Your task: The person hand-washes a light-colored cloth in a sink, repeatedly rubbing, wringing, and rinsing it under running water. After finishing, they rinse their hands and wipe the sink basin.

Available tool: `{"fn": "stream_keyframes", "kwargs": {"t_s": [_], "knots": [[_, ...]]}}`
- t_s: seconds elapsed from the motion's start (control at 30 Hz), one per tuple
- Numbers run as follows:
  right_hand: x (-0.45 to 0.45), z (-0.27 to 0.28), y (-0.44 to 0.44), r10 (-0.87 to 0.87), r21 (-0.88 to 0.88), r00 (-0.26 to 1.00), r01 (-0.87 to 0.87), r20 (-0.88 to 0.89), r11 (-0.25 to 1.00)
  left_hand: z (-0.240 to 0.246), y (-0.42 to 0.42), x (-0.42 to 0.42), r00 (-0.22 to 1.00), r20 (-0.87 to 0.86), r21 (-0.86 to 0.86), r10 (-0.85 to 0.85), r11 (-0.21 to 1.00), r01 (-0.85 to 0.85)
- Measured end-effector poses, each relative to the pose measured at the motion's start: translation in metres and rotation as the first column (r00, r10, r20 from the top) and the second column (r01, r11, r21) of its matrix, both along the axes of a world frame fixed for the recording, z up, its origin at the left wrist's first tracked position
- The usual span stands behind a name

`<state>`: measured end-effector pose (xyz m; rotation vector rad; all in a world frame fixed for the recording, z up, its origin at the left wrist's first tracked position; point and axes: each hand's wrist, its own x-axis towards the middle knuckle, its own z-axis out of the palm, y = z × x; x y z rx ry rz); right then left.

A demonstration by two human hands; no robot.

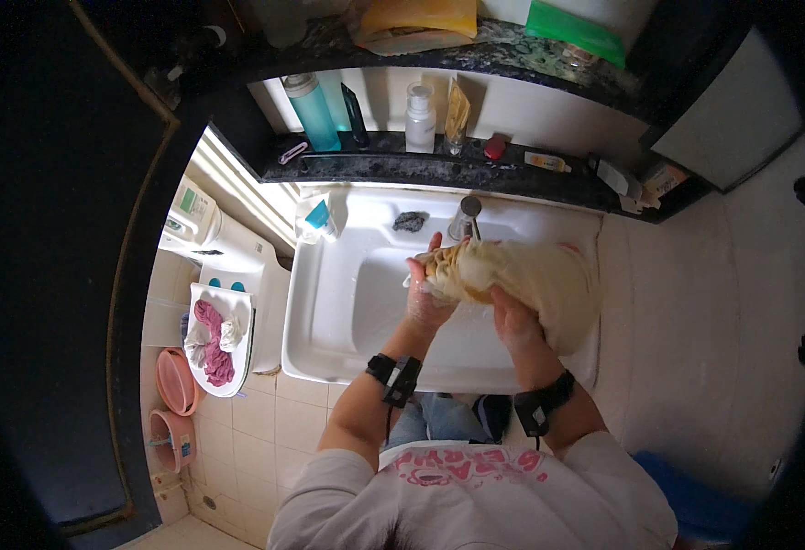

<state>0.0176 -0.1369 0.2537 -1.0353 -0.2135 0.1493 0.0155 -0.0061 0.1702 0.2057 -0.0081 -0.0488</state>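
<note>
A wet cream-coloured cloth with tan patches is bunched up above a white washbasin. My left hand, its palm turned up and some fingers extended, supports the gathered left end of the fabric. My right hand grips the cloth from its near side. The right part of the cloth is motion-blurred and hangs over the basin's right side. Just beyond the bunched fabric stands a metal faucet, partly covered by it.
A dark scouring pad and a blue-and-white tube rest on the basin's back ledge. Bottles, such as a teal one, line a dark stone shelf behind. At left, bunched pink and white cloths lie on the toilet lid.
</note>
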Motion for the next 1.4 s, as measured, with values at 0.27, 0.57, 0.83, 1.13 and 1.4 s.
{"fn": "stream_keyframes", "kwargs": {"t_s": [0.27,0.57,0.83,1.13,1.4], "knots": [[-0.009,0.012,-0.043,0.61,-0.214,0.783,-0.58,0.117,0.786,0.035,0.028,0.008,0.897,-0.311,0.414,-0.314,0.805,0.425],[-0.012,0.006,-0.061,0.828,-0.198,0.557,-0.82,-0.065,0.536,0.001,-0.005,0.065,0.642,-0.407,0.545,-0.65,-0.736,-0.401],[-0.017,-0.02,-0.05,0.8,-0.131,0.584,-0.812,-0.138,0.569,-0.03,-0.031,-0.02,0.991,-0.105,0.893,0.086,-0.431,0.132],[0.01,-0.006,-0.038,0.362,0.181,0.905,-0.327,-0.223,0.928,0.032,0.057,-0.012,0.913,0.019,0.507,-0.407,0.791,0.342],[-0.002,0.034,-0.014,0.12,0.307,0.955,-0.032,-0.272,0.951,0.054,-0.005,-0.002,0.99,0.083,-0.089,0.112,0.991,-0.105]]}}
